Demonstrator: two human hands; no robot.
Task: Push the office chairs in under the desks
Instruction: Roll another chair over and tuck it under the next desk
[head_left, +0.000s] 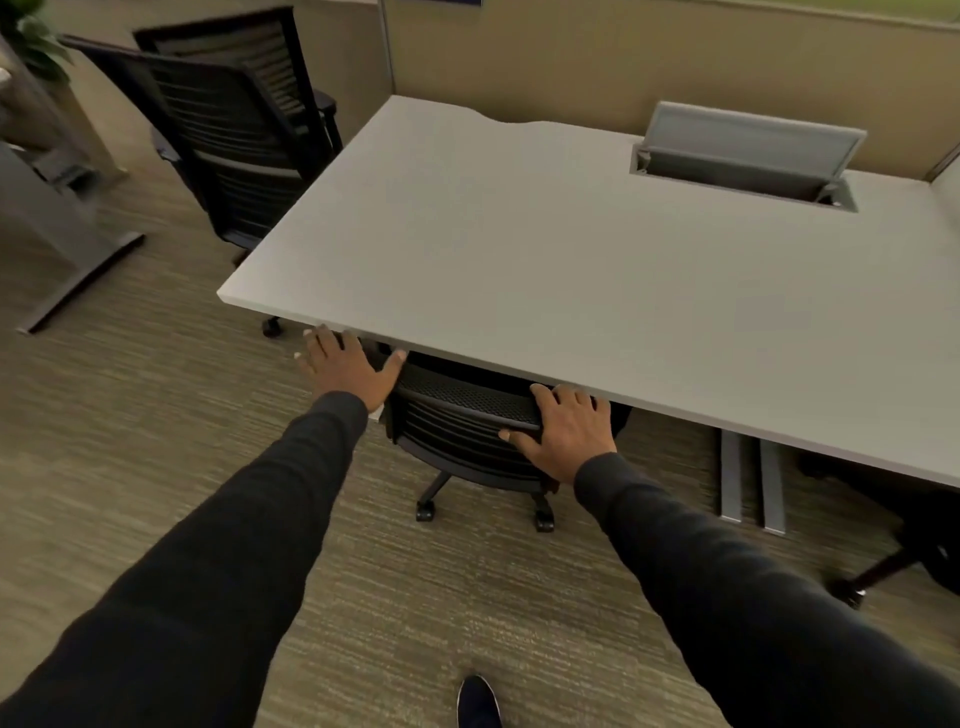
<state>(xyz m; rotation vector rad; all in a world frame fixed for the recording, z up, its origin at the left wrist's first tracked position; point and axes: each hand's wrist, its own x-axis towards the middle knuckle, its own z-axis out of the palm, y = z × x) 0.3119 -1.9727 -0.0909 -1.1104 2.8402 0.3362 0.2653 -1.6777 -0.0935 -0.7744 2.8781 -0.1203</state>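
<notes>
- Both arms stretched fwd, dark sleeves down to the wrists.
- Left hand (349, 367): open, fingers spread, palm down, at the left end of the chair back (467, 415), just below the bench's (519, 249) near edge, close to its near-left corner. Thumb points toward the mesh; can't tell if the palm actually presses on the chair.
- Right hand (563, 431): open, laid flat over the right end of the chair back's top rail, fingers draped fwd, thumb on the rear face. No closed grip.
- Black mesh office chair sits w/ its seat under the bench's near edge; backrest and castors (425, 510) show outside (backrest top about level w/ the edge).
- Cable box (743, 171) recessed in the benchtop near the far-right part, grey lid (753, 136) tipped up; inside looks dark, contents can't be made out.
- Two more black chairs (228, 130) off the bench's left edge, standing on the carpet.
- A dark shoe (478, 701) at the bottom edge of view.
</notes>
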